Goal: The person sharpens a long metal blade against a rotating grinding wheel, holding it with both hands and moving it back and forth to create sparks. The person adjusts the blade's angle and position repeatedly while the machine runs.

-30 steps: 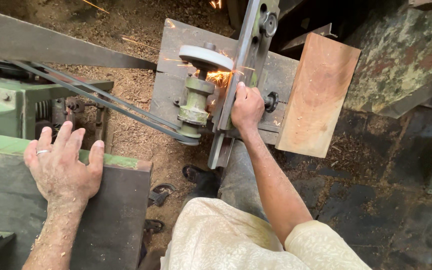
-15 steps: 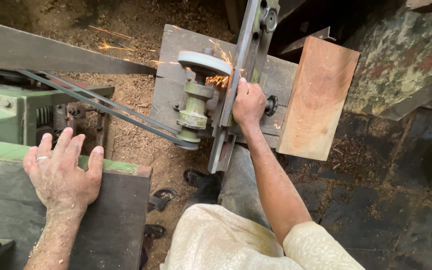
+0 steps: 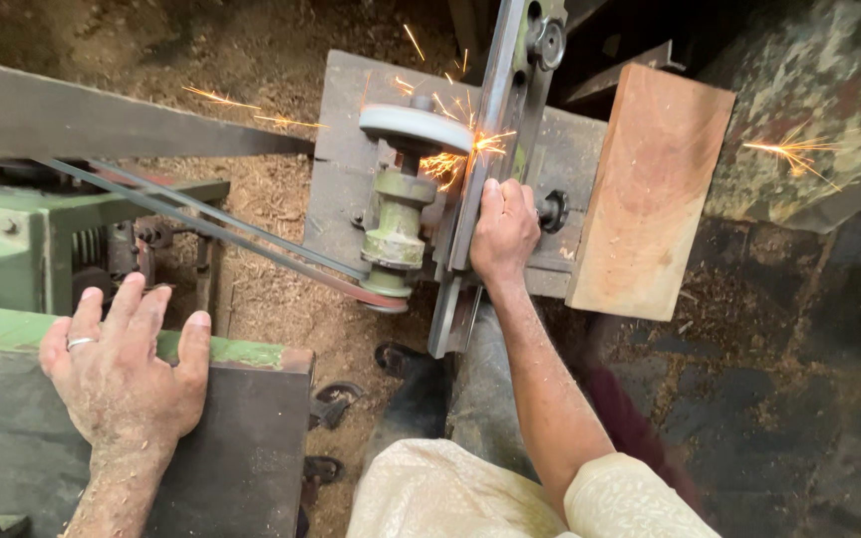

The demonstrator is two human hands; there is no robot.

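Right hand (image 3: 506, 231) closed in a firm grip on long metal blade (image 3: 495, 120), pressed against grinding wheel (image 3: 416, 128); sparks fly. Left hand (image 3: 124, 374) flat, fingers spread, holding nothing, on dark machine top (image 3: 241, 448).

Sparks (image 3: 450, 149) now scatter wider off the grinding wheel (image 3: 416, 128), some flying far right.

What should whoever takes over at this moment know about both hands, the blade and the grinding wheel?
Right hand: pressing the long metal blade against the grinding wheel; sparks fly at the contact.
Left hand: flat, fingers spread, on the dark machine top, holding nothing.
Drive belt runs to the green spindle. Wooden block sits right of the blade.
Done: grinding is under way. Left: cannot tell how much of the edge remains.
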